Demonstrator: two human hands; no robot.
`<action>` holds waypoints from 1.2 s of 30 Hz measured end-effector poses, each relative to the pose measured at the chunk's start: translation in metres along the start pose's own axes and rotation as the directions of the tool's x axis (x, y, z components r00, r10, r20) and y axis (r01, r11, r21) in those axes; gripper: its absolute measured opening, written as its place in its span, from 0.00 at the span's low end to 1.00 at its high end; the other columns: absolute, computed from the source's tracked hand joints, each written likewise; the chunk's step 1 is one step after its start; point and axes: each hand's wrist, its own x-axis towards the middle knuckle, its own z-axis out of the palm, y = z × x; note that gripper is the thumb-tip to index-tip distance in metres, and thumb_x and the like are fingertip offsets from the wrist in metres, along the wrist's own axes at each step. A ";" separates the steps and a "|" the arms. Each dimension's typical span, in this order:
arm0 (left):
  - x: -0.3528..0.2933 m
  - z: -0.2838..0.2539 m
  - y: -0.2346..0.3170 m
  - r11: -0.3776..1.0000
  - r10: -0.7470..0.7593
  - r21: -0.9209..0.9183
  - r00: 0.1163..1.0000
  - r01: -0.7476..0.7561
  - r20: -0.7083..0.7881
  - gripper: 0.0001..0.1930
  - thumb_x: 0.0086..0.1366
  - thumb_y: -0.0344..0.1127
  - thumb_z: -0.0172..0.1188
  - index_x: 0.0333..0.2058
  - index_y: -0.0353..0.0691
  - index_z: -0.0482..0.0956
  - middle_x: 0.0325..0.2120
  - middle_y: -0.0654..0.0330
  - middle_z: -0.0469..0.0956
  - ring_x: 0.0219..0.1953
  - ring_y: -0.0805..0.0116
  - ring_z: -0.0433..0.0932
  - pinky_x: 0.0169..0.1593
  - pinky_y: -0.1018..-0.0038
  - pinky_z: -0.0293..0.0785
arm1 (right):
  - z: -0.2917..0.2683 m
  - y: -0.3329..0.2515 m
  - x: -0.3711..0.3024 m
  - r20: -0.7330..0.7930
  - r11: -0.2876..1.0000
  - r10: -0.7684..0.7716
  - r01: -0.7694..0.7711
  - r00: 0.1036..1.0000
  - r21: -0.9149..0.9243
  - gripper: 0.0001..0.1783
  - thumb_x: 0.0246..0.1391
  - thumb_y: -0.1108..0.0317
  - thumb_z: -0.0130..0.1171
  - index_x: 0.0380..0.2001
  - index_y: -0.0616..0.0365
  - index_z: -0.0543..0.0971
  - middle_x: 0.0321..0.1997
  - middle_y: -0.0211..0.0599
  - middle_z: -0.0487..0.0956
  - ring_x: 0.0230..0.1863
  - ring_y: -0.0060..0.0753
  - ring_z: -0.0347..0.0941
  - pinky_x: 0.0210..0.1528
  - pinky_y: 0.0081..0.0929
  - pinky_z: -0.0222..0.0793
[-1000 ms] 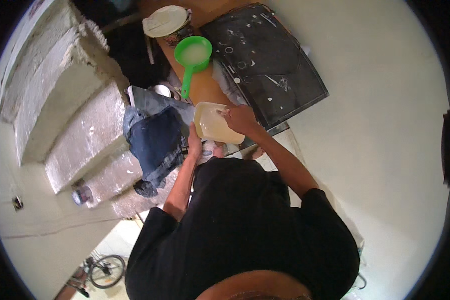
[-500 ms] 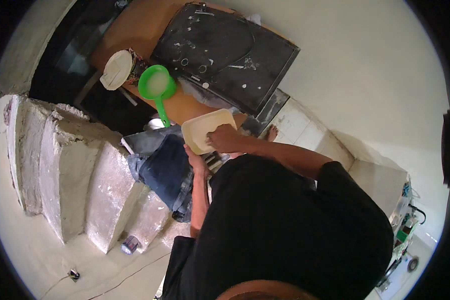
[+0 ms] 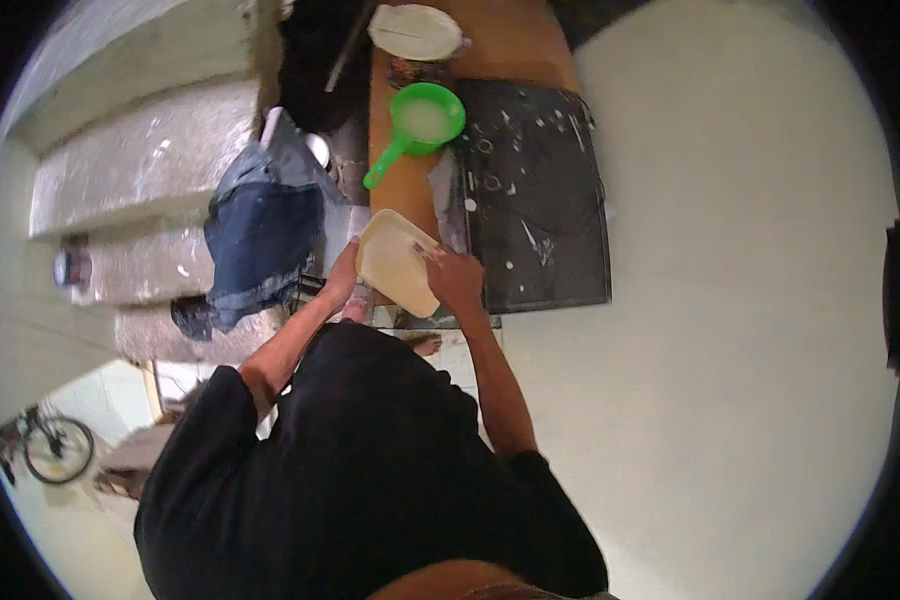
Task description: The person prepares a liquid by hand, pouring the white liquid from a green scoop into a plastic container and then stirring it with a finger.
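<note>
My left hand (image 3: 342, 278) grips the left side of a shallow, cream-coloured rectangular plastic tub (image 3: 392, 275) held in front of my body. Over the tub's right side is my right hand (image 3: 456, 280), its fingers bent and closed together at the opening. Something small and dark shows at those fingertips, too blurred to name. Just beyond the tub, a green plastic dipper (image 3: 383, 166) with cloudy whitish liquid in it rests on a brown wooden surface (image 3: 417, 205), its handle pointing back toward me.
A black flat-screen panel (image 3: 540, 200), spotted with white, lies to the right beside a pale wall (image 3: 740, 250). A container with a cream lid (image 3: 415, 33) stands farther off. Dark blue cloth (image 3: 263, 228) drapes over rough steps (image 3: 140, 180) at left; a bicycle (image 3: 58, 448) is lower left.
The whole view has turned, so the panel and steps now appear rotated. My left hand still holds the tub, and my right hand has shifted from inside it toward its right edge.
</note>
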 end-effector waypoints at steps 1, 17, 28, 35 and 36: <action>0.008 -0.004 -0.012 0.997 0.059 -0.061 0.997 -0.055 0.057 0.34 0.72 0.59 0.33 0.56 0.33 0.69 0.50 0.56 0.73 0.53 0.68 0.67 0.59 0.74 0.58 | 0.002 0.004 -0.007 0.021 0.998 0.046 -0.046 0.999 -0.030 0.11 0.52 0.61 0.52 0.33 0.51 0.82 0.24 0.42 0.80 0.24 0.47 0.77 0.28 0.41 0.73; -0.006 0.003 0.012 0.999 0.031 -0.015 0.999 -0.031 0.037 0.35 0.72 0.59 0.35 0.58 0.29 0.66 0.54 0.53 0.70 0.56 0.66 0.64 0.61 0.73 0.56 | 0.027 -0.042 0.004 -0.015 0.940 0.145 -0.134 0.989 0.314 0.14 0.52 0.56 0.58 0.29 0.57 0.80 0.23 0.48 0.79 0.26 0.53 0.77 0.30 0.46 0.72; 0.006 0.003 -0.003 1.000 -0.008 -0.022 1.000 0.008 0.017 0.33 0.72 0.57 0.33 0.55 0.31 0.69 0.51 0.55 0.72 0.54 0.67 0.67 0.61 0.72 0.57 | 0.009 -0.012 0.022 -0.149 0.979 0.162 -0.141 0.976 0.144 0.13 0.52 0.58 0.57 0.28 0.55 0.81 0.16 0.49 0.75 0.20 0.54 0.75 0.23 0.46 0.70; 0.009 -0.002 -0.013 1.000 -0.001 -0.023 1.000 0.001 -0.013 0.34 0.70 0.61 0.35 0.56 0.34 0.70 0.52 0.55 0.72 0.55 0.67 0.66 0.62 0.71 0.55 | -0.014 -0.002 -0.027 0.051 0.944 0.299 -0.303 0.953 0.133 0.11 0.51 0.58 0.57 0.30 0.53 0.81 0.19 0.48 0.77 0.22 0.53 0.76 0.27 0.45 0.73; 0.010 -0.002 -0.014 1.000 -0.004 -0.020 1.000 0.004 -0.010 0.34 0.70 0.61 0.35 0.56 0.34 0.70 0.52 0.55 0.72 0.55 0.67 0.66 0.62 0.71 0.55 | -0.014 -0.003 -0.033 0.057 0.936 0.304 -0.309 0.951 0.170 0.12 0.49 0.58 0.59 0.30 0.54 0.81 0.18 0.47 0.77 0.21 0.52 0.75 0.27 0.44 0.73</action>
